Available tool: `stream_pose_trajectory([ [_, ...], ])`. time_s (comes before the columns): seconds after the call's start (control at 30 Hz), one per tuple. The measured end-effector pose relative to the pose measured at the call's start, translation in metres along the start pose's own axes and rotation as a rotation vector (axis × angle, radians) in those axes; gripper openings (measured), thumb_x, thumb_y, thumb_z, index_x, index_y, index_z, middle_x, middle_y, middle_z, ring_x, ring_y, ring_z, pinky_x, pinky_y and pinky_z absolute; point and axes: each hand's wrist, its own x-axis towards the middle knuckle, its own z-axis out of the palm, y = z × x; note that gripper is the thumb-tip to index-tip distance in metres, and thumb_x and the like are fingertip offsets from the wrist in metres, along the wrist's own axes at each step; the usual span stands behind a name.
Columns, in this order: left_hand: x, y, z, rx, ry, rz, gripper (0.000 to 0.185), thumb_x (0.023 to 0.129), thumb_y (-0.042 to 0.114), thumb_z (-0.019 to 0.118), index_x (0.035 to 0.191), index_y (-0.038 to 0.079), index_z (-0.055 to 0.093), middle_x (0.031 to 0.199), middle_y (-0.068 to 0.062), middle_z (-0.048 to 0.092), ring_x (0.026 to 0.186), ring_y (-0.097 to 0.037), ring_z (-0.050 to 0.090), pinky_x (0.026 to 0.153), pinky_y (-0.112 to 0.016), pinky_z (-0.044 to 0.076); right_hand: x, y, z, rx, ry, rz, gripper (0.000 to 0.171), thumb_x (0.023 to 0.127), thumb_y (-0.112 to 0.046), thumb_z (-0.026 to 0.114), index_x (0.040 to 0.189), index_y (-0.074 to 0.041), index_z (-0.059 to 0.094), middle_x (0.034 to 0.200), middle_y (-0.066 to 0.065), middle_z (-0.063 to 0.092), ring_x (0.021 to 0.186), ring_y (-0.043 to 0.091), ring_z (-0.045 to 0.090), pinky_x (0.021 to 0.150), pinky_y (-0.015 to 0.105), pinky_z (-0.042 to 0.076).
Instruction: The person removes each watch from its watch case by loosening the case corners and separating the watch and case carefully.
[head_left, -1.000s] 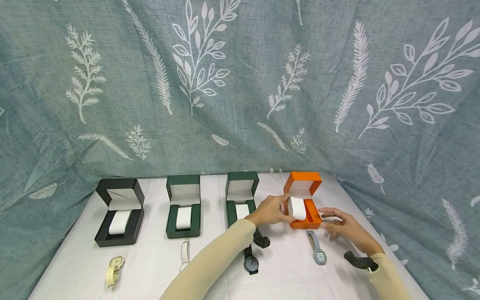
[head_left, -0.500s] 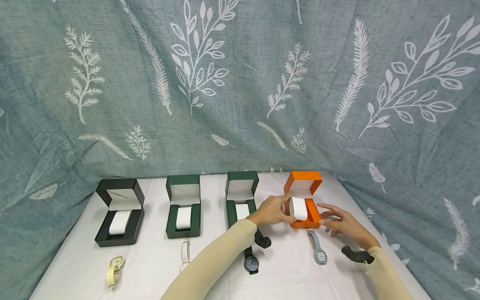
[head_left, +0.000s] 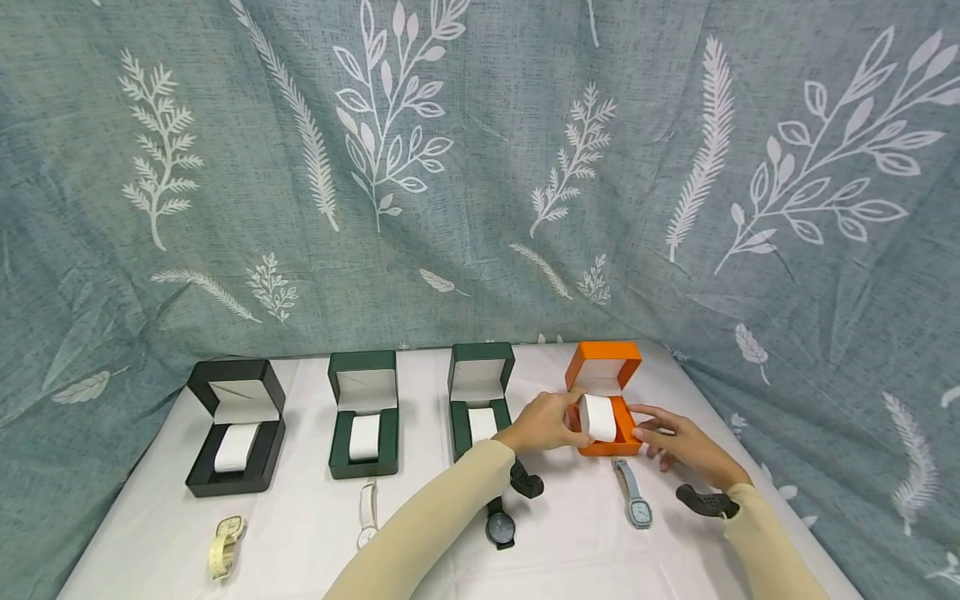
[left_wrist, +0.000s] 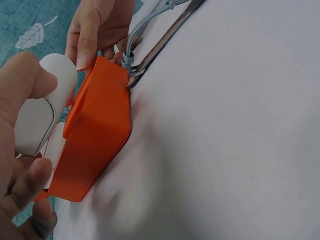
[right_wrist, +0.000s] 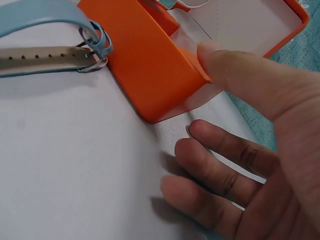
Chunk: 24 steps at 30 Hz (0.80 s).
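Observation:
My left hand [head_left: 546,423] pinches a white watch cushion [head_left: 600,419] between thumb and fingers at the left of the open orange watch box [head_left: 609,450]. In the left wrist view, the cushion [left_wrist: 35,122] stands out above the rim of the box [left_wrist: 95,142]. My right hand [head_left: 688,446] is at the box's right side. In the right wrist view, its thumb reaches the box rim while the other fingers are loosely bent, apart from the wall. A watch with a light blue strap [head_left: 632,493] lies just in front of the box.
A black box [head_left: 232,479], a green box [head_left: 363,468] and another green box [head_left: 459,429] stand open leftward, each with a white cushion. A gold watch [head_left: 225,546], a white-strapped watch [head_left: 367,517] and a black watch [head_left: 500,528] lie in front. A patterned curtain [head_left: 450,208] hangs behind.
My right hand has moved slightly left and away from me along the orange box's right side. My left hand keeps its pinch on the watch cushion, almost still.

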Motion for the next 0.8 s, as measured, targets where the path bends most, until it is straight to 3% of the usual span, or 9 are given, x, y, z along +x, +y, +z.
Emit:
stream_pose_trajectory([
  [0.2, 0.003, -0.001, 0.005, 0.012, 0.010, 0.010, 0.087, 0.085, 0.042, 0.084, 0.154, 0.003, 0.047, 0.113, -0.004, 0.072, 0.078, -0.010, 0.051, 0.068, -0.021, 0.040, 0.003, -0.001, -0.001, 0.024, -0.029, -0.017, 0.071, 0.098, -0.033, 0.073, 0.159, -0.021, 0.040, 0.135, 0.023, 0.053, 0.087, 0.034, 0.063, 0.066, 0.043, 0.057],
  [0.37, 0.005, 0.000, 0.008, 0.021, 0.015, 0.001, 0.088, 0.084, 0.041, 0.085, 0.153, 0.002, 0.048, 0.089, -0.002, 0.068, 0.073, -0.011, 0.050, 0.066, -0.021, 0.040, 0.005, -0.003, -0.003, 0.022, -0.048, -0.024, 0.072, 0.097, -0.032, 0.075, 0.159, -0.023, 0.041, 0.137, 0.024, 0.052, 0.085, 0.034, 0.063, 0.066, 0.043, 0.057],
  [0.43, 0.006, 0.001, 0.009, 0.032, 0.015, -0.006, 0.088, 0.083, 0.042, 0.085, 0.153, 0.003, 0.048, 0.087, -0.001, 0.067, 0.073, -0.011, 0.050, 0.066, -0.021, 0.040, 0.006, -0.004, -0.003, 0.014, -0.051, -0.021, 0.072, 0.096, -0.032, 0.075, 0.159, -0.023, 0.041, 0.137, 0.024, 0.052, 0.084, 0.033, 0.063, 0.066, 0.042, 0.057],
  [0.53, 0.008, 0.002, 0.011, 0.050, 0.022, -0.014, 0.086, 0.083, 0.042, 0.085, 0.152, 0.005, 0.050, 0.110, -0.002, 0.072, 0.081, -0.010, 0.053, 0.071, -0.021, 0.042, 0.007, -0.004, -0.003, 0.004, -0.055, -0.015, 0.072, 0.097, -0.032, 0.075, 0.159, -0.025, 0.041, 0.137, 0.024, 0.052, 0.084, 0.033, 0.063, 0.066, 0.042, 0.057],
  [0.63, 0.009, 0.003, 0.013, 0.052, 0.024, -0.033, 0.084, 0.083, 0.042, 0.085, 0.152, 0.008, 0.051, 0.133, -0.003, 0.067, 0.093, -0.008, 0.058, 0.080, -0.021, 0.045, 0.008, -0.004, -0.003, 0.004, -0.055, -0.008, 0.071, 0.097, -0.033, 0.075, 0.159, -0.026, 0.041, 0.136, 0.023, 0.053, 0.084, 0.032, 0.063, 0.065, 0.041, 0.057],
  [0.8, 0.010, 0.004, 0.016, 0.046, 0.016, -0.063, 0.085, 0.085, 0.045, 0.083, 0.154, 0.010, 0.048, 0.143, -0.003, 0.061, 0.114, -0.011, 0.062, 0.093, -0.025, 0.049, 0.009, -0.006, -0.001, 0.016, -0.050, 0.000, 0.073, 0.095, -0.032, 0.076, 0.159, -0.026, 0.041, 0.132, 0.022, 0.055, 0.084, 0.031, 0.063, 0.064, 0.040, 0.057],
])
